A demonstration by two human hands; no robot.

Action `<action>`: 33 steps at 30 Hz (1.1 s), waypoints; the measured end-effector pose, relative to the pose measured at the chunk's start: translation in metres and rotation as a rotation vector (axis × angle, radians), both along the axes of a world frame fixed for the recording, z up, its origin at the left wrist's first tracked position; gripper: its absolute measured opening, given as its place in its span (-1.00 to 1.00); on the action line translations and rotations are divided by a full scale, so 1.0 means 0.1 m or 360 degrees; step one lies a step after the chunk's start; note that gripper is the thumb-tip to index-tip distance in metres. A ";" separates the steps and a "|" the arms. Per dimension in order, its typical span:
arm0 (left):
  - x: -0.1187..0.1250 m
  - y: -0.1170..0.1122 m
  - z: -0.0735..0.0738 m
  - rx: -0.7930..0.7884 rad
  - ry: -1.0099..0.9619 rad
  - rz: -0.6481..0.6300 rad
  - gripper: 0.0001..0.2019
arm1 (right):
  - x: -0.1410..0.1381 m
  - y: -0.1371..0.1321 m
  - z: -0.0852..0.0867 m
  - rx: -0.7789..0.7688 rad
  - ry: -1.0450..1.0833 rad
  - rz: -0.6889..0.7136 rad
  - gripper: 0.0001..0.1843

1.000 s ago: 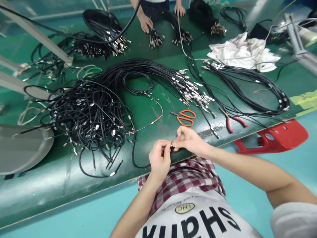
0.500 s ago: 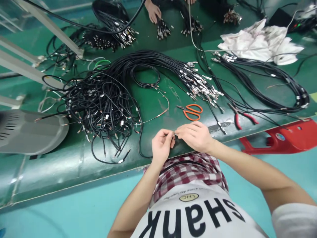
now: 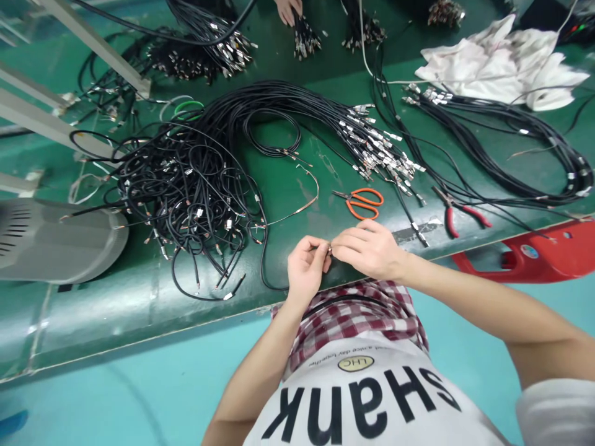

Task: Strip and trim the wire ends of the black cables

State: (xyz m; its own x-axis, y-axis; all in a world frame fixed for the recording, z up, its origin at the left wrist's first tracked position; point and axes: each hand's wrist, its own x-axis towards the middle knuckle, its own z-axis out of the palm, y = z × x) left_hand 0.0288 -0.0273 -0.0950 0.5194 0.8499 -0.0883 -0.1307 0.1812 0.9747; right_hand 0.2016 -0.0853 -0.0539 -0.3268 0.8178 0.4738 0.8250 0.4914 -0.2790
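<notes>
My left hand (image 3: 304, 266) and my right hand (image 3: 367, 248) meet at the near edge of the green table (image 3: 139, 297). Both pinch the end of a thin black cable with a small metal connector (image 3: 330, 249) between the fingertips. The cable (image 3: 263, 260) curves left from my left hand toward a tangled heap of short black cables (image 3: 181, 192). Orange scissors (image 3: 362, 203) lie just beyond my right hand.
A long bundle of black cables with metal ends (image 3: 372, 148) lies mid-table. Red-handled pliers (image 3: 458, 214), a white cloth (image 3: 502, 62), a red plastic stool (image 3: 525, 254) and a grey round base (image 3: 46, 241) surround it. Another person's hand (image 3: 288, 9) holds cables at the far edge.
The view has tilted down and the table shifted upward. My hands stay together on the cable end, the right fingers closing more over it.
</notes>
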 end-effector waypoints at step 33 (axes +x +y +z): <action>-0.05 -0.08 0.12 0.0009 -0.0079 0.0058 -0.78 | -0.05 -0.08 -0.04 -0.1189 0.1837 -0.0338 -0.63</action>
